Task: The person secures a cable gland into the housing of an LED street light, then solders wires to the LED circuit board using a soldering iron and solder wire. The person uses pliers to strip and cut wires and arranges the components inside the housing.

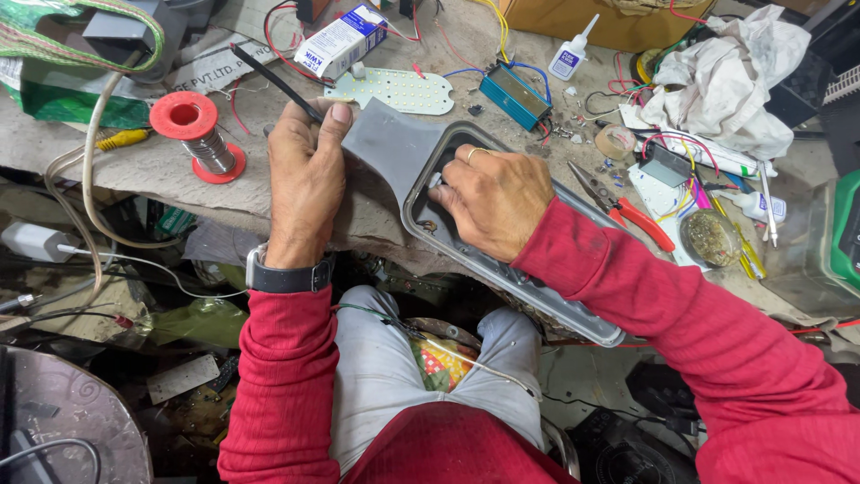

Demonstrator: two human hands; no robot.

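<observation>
Red-sleeved, our right hand [491, 199] is curled, fingertips dipping inside the grey lamp housing [502, 260], whose long axis runs from the left hand [305, 179], which pins its neck and grips a black rod [276, 82], toward our right.

A grey metal lamp housing [502, 260], long and tray-like with rounded corners and a raised rim, lies hollow side up and slantwise over the near edge of the workbench [134, 166], its lower end jutting out past that edge. Its narrow solid neck points toward the middle of the bench. A thin black tool [273, 79] lies slanted just beyond the neck, its near end hidden.
</observation>
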